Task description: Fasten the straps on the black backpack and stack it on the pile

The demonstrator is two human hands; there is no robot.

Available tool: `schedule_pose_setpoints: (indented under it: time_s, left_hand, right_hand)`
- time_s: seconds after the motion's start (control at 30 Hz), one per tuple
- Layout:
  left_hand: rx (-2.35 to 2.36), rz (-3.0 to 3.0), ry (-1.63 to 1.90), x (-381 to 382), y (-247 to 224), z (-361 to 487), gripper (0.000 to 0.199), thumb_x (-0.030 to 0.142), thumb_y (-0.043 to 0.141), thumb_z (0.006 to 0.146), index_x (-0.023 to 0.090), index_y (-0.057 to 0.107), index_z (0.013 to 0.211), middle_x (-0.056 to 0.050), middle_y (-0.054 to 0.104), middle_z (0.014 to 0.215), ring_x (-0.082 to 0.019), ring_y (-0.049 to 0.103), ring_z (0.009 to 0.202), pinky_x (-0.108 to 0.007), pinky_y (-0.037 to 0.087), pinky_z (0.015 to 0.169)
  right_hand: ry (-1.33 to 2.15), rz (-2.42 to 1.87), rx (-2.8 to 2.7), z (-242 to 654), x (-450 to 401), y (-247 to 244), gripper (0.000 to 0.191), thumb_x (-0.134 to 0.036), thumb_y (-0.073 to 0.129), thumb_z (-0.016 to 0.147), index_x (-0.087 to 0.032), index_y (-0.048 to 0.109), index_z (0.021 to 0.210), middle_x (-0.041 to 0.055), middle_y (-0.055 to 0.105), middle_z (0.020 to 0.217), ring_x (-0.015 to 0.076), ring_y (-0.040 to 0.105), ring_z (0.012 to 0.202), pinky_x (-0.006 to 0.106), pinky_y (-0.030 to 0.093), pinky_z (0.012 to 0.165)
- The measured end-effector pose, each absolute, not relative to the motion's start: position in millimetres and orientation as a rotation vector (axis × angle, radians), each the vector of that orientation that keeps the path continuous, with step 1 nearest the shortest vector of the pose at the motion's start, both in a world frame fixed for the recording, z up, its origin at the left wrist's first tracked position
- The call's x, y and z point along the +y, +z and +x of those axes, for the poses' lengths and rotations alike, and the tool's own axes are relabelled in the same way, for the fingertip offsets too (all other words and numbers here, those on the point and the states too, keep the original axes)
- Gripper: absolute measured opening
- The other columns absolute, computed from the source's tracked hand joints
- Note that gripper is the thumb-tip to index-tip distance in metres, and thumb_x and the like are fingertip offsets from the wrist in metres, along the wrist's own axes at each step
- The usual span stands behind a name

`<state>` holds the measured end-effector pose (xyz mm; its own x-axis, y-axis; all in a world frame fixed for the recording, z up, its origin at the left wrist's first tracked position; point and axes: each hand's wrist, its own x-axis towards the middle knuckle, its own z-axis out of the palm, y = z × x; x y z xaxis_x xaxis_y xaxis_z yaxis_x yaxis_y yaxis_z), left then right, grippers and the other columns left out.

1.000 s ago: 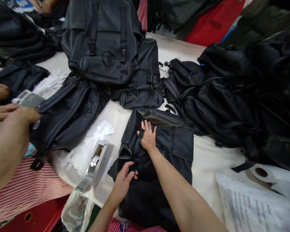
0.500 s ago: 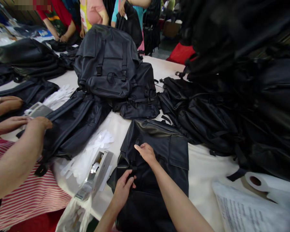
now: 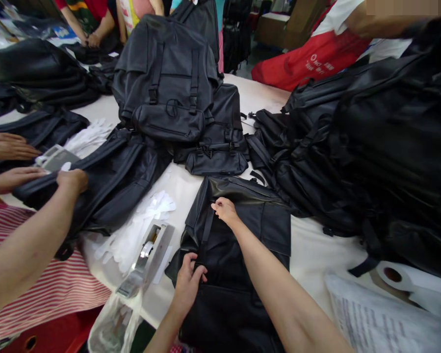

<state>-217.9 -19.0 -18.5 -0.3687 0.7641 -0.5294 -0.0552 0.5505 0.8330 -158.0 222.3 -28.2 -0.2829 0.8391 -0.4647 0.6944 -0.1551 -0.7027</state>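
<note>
My R hand (image 3: pixel 225 211) pinches the strap (image 3: pixel 207 228) near-shut, 11 o'clock on the smooth blk bag (image 3: pixel 238 304), which lies flat before me; L hand (image 3: pixel 189 280) half-curled at 8, hold unclear. Open pale cloth (image 3: pixel 310 245) past bag's 3 o'clock edge; boxy grey dispenser (image 3: pixel 146 260) at 9.

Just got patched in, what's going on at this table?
The camera wearer works on a black backpack lying flat. Their right hand pinches near the top of a strap; their left hand curls by its lower end, grip unclear. A tape dispenser stands to the left, near white strips. Further left, a co-worker's hand is on another bag.
</note>
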Motion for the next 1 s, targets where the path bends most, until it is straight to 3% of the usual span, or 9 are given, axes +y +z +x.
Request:
schedule_pose_setpoints:
  time_s: [0.13, 0.2, 0.33, 0.5, 0.63, 0.73, 0.8, 0.87, 1.0]
  left_hand:
    - [1.777, 0.642, 0.889, -22, -21, -226, 0.031, 0.042, 0.05, 0.079, 0.022, 0.043, 0.101, 0.001, 0.065, 0.072, -0.02, 0.066, 0.066, -0.036, 0.052, 0.072]
    - [1.934, 0.806, 0.885, -25, -17, -227, 0.031, 0.043, 0.051, 0.08, 0.021, 0.049, 0.101, -0.004, 0.066, 0.083, -0.024, 0.066, 0.078, -0.042, 0.053, 0.079]
    - [1.999, 1.31, 0.925, -23, 7, -210, 0.022, 0.034, 0.045, 0.086, 0.022, 0.059, 0.099, -0.01, 0.063, 0.106, -0.025, 0.058, 0.104, -0.045, 0.047, 0.095]
    - [1.671, 1.32, 0.705, -9, 33, -165, 0.028, 0.035, 0.039, 0.089, 0.021, 0.061, 0.08, -0.007, 0.063, 0.087, -0.021, 0.06, 0.087, -0.036, 0.046, 0.083]
    - [1.514, 1.012, 0.656, 5, 24, -141, 0.031, 0.041, 0.044, 0.084, 0.019, 0.064, 0.093, -0.006, 0.068, 0.091, -0.021, 0.061, 0.085, -0.033, 0.044, 0.082]
    - [1.444, 0.884, 0.669, 18, 17, -130, 0.036, 0.049, 0.044, 0.081, 0.018, 0.063, 0.08, -0.002, 0.062, 0.073, -0.018, 0.056, 0.071, -0.031, 0.042, 0.073]
    - [1.39, 0.779, 0.71, 28, 16, -121, 0.029, 0.047, 0.053, 0.076, 0.019, 0.057, 0.069, 0.0, 0.058, 0.066, -0.017, 0.054, 0.069, -0.03, 0.04, 0.07]
    - [1.299, 0.619, 0.789, 34, 16, -111, 0.022, 0.039, 0.062, 0.066, 0.019, 0.055, 0.073, -0.001, 0.062, 0.072, -0.017, 0.057, 0.073, -0.028, 0.04, 0.071]
    - [1.194, 0.373, 0.876, 37, 13, -100, 0.034, 0.033, 0.067, 0.057, 0.018, 0.054, 0.085, -0.004, 0.068, 0.078, -0.017, 0.06, 0.07, -0.028, 0.041, 0.068]
  right_hand:
    - [1.56, -1.761, -1.91, -126, 241, -9, 0.022, -0.034, 0.046, 0.091, -0.018, 0.053, 0.076, 0.0016, 0.065, 0.079, 0.0099, 0.061, 0.06, 0.018, 0.045, 0.051]
    - [1.51, -1.791, -1.911, -86, 243, 4, 0.027, -0.038, 0.043, 0.092, -0.019, 0.054, 0.077, 0.0021, 0.065, 0.082, 0.0094, 0.06, 0.061, 0.017, 0.043, 0.049]
    - [1.477, -1.91, -1.902, 4, 204, 21, 0.031, -0.038, 0.041, 0.092, -0.018, 0.051, 0.071, 0.0017, 0.058, 0.07, 0.0084, 0.054, 0.054, 0.016, 0.037, 0.046]
    - [1.727, -1.874, -1.838, 46, 105, 20, 0.035, -0.046, 0.038, 0.09, -0.019, 0.051, 0.071, 0.0017, 0.056, 0.066, 0.0138, 0.057, 0.057, 0.021, 0.041, 0.046]
    - [1.522, -1.616, -1.867, 42, 50, 21, 0.018, -0.038, 0.047, 0.083, -0.021, 0.054, 0.082, 0.0009, 0.059, 0.076, 0.0163, 0.058, 0.074, 0.028, 0.048, 0.068]
    - [1.46, -1.574, -1.802, 43, 37, 25, 0.014, -0.034, 0.051, 0.079, -0.021, 0.055, 0.082, 0.0013, 0.061, 0.079, 0.0164, 0.057, 0.075, 0.03, 0.047, 0.075]
    - [1.502, -1.56, -1.754, 47, 37, 28, 0.014, -0.034, 0.052, 0.078, -0.021, 0.057, 0.082, 0.0012, 0.062, 0.079, 0.0165, 0.058, 0.075, 0.03, 0.047, 0.073]
    - [1.568, -1.54, -1.724, 52, 40, 28, 0.016, -0.034, 0.051, 0.079, -0.021, 0.058, 0.084, 0.0008, 0.062, 0.079, 0.0163, 0.058, 0.075, 0.028, 0.047, 0.068]
    - [1.657, -1.656, -1.627, 56, 57, 16, 0.021, -0.036, 0.043, 0.082, -0.02, 0.058, 0.083, 0.0012, 0.064, 0.076, 0.0158, 0.062, 0.069, 0.023, 0.046, 0.053]
